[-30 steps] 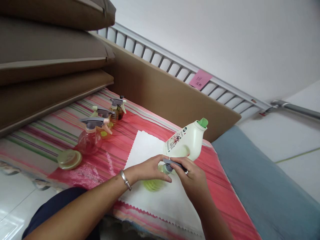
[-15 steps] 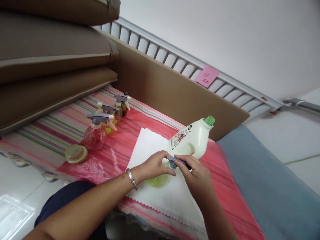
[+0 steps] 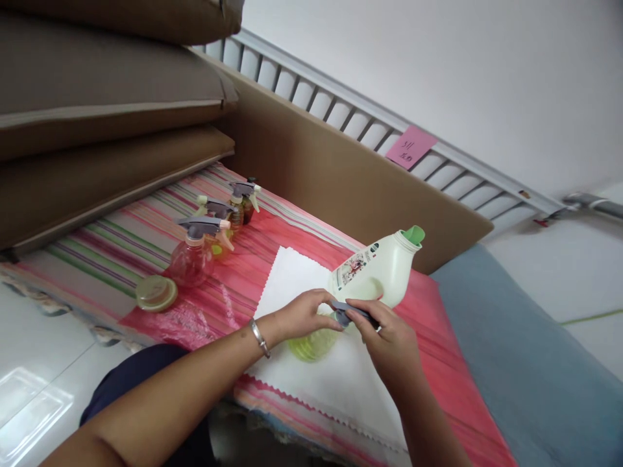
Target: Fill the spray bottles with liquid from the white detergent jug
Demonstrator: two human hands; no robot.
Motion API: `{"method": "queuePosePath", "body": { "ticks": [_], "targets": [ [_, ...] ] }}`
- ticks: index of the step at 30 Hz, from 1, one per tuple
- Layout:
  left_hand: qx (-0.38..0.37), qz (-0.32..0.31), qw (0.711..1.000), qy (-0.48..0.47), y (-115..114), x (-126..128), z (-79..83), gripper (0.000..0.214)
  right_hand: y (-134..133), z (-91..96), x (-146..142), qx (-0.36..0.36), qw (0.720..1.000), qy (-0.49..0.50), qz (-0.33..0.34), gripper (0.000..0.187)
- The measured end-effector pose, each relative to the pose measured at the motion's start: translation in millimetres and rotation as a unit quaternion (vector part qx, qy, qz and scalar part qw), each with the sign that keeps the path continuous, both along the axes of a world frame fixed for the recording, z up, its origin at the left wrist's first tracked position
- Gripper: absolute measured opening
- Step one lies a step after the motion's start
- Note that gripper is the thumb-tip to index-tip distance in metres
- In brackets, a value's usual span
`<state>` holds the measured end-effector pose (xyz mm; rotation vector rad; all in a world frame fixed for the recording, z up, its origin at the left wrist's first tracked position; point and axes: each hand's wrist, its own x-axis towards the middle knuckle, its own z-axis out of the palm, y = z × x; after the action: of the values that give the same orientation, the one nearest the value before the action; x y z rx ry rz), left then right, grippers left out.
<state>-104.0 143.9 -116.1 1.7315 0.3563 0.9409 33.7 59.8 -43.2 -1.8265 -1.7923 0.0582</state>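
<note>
A spray bottle with a yellow-green body stands on a white cloth with zigzag edges. My left hand, with a silver bangle at its wrist, curves thumb and fingers round the collar under the sprayer. Pinched in the fingers of my right hand is the grey trigger spray head on top; the hands hide part of it. Just behind them is a pale green detergent jug, its mouth showing a bright green spout and its label facing left.
Several other spray bottles, including a pink one, stand to the left by a round pale lid and crinkled plastic. A brown board rises behind; stacked cushions are at left, a blue-grey surface at right.
The whole scene has shifted slightly to the right in view. Both hands stay on the spray bottle, with only a small change at the fingers.
</note>
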Motion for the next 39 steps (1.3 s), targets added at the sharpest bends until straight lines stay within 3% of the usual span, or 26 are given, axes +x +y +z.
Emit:
{"method": "queuePosePath", "body": {
  "ticks": [3,6,9,19,24,30,34,39],
  "targets": [
    [0.026,-0.016,1.000,0.002,2.0,-0.8,1.6,0.028,-0.6,0.2,0.9,-0.005,1.000,0.001,-0.003,0.023],
    [0.011,0.047,0.998,0.038,-3.5,4.7,-0.3,0.048,-1.2,1.1,-1.6,-0.004,1.000,0.001,0.003,0.022],
    [-0.006,0.080,0.996,0.031,-8.5,11.4,-3.4,0.043,-1.3,1.9,-4.4,-0.006,1.000,0.004,0.007,0.021],
    [-0.009,-0.011,1.000,0.020,-0.7,5.6,2.8,0.028,-0.4,-1.0,-5.0,-0.014,1.000,0.012,0.004,0.022],
    [-0.018,-0.043,0.999,0.022,-1.6,6.8,-2.1,0.026,-1.4,-1.2,-3.2,-0.053,0.998,0.029,-0.007,0.027],
    [-0.045,0.008,0.998,0.047,-12.3,2.8,-19.9,0.057,-2.3,17.4,1.7,-0.127,0.990,0.054,0.002,0.029],
    [-0.030,0.100,0.991,0.088,-16.6,-17.5,-36.1,0.043,-6.2,26.4,5.9,-0.151,0.981,0.118,0.022,0.013],
    [0.120,0.249,0.939,0.207,-9.5,-32.9,-89.1,0.040,-9.8,16.9,26.1,-0.165,0.937,0.306,-0.002,0.009]
  ]
}}
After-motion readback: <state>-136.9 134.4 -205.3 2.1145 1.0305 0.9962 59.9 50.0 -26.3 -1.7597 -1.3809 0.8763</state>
